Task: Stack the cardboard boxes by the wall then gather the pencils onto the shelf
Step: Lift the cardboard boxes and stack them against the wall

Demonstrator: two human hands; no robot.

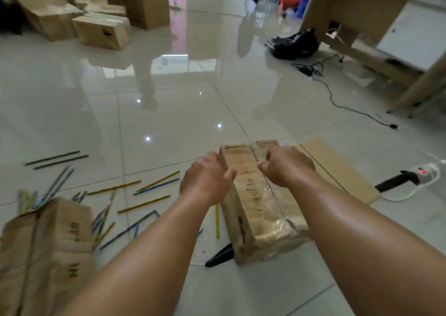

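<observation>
Fingers [212,158] of your L hand [207,178] wrap box [261,209] at left edge, thumb on top. R hand [288,167] curls over far top, right side. Both gripping. Box at floor level, directly under hands, long axis running away from you. Stack [96,14] by wall lies far ahead-left. Pencils [144,190] scattered just left of box.

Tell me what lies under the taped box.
A black object pokes out from under the near corner of the taped box, on the tiled floor. Whether the flat cardboard sheet reaches beneath it is hidden by the box and right hand.
</observation>
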